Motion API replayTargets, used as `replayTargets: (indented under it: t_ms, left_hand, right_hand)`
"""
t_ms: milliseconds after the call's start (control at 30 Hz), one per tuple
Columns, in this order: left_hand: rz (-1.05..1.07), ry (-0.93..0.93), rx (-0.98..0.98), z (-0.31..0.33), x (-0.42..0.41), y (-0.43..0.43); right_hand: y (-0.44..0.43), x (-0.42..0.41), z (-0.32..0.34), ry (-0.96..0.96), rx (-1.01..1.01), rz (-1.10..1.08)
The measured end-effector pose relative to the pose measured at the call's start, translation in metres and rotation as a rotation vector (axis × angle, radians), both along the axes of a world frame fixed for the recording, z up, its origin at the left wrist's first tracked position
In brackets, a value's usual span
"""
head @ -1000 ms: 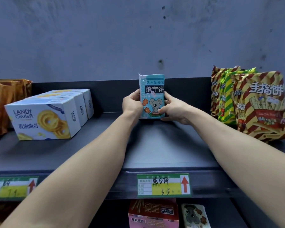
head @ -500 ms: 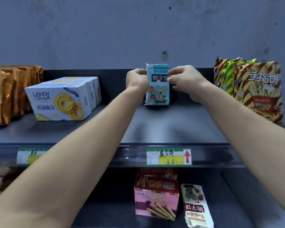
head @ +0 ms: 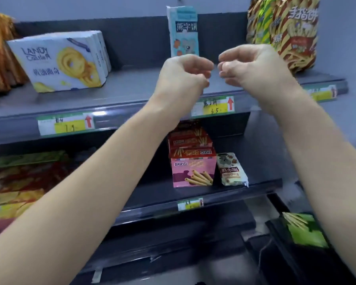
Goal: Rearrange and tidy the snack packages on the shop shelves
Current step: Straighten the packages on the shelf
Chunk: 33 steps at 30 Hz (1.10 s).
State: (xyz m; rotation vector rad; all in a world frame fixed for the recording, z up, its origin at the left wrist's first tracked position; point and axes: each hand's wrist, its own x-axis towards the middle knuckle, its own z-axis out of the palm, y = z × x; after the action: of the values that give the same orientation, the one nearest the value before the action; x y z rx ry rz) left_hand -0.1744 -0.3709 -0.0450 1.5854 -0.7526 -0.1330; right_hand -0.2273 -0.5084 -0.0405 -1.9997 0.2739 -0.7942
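Head view, left hand (head: pixel 183 77) and right hand (head: pixel 253 68) curled, empty, flat blue packet (head: pixel 183 31) upright behind (foil, perhaps).

Both bare forearms reach forward and upward, the left hand (head: pixel 183 75) and right hand (head: pixel 253 66) raised close together, knuckles nearly meeting, fingers curled inward, both palms empty

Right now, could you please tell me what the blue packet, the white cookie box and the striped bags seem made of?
Blue packet: probably thin plastic film, fairly matt; crimped top seam. White cookie box: printed cardboard, slight sheen; flat faces, crisp edges. Striped bags: glossy plastic or foil film, likely; wrinkled, puffy, with highlights.
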Motion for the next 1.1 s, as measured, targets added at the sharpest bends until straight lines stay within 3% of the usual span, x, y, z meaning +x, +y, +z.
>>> replayTargets:
  t_ms: [133, 333, 533, 900, 1100]
  left_hand:
    - [-0.200, 0.032, 0.138, -0.036, -0.034, -0.004]
    - [-0.302, 0.202, 0.339, -0.097, -0.042, -0.030]
    - [-0.194, 0.418, 0.567, -0.170, -0.021, -0.070]
    - [0.006, 0.382, 0.800, -0.236, -0.015, -0.147]
    - [0.141, 0.731, 0.692, -0.249, -0.004, -0.166]
  right_hand:
    - [0.009, -0.045, -0.031, 0.142, 0.033, -0.054]
    - [-0.006, -0.072, -0.103, 0.382, 0.104, -0.234]
    - [-0.043, -0.057, -0.167, 0.562, 0.175, -0.306]
    - [-0.121, -0.016, -0.240, 0.837, 0.196, -0.177]
    - [-0.139, -0.004, -0.274, 0.967, 0.355, -0.086]
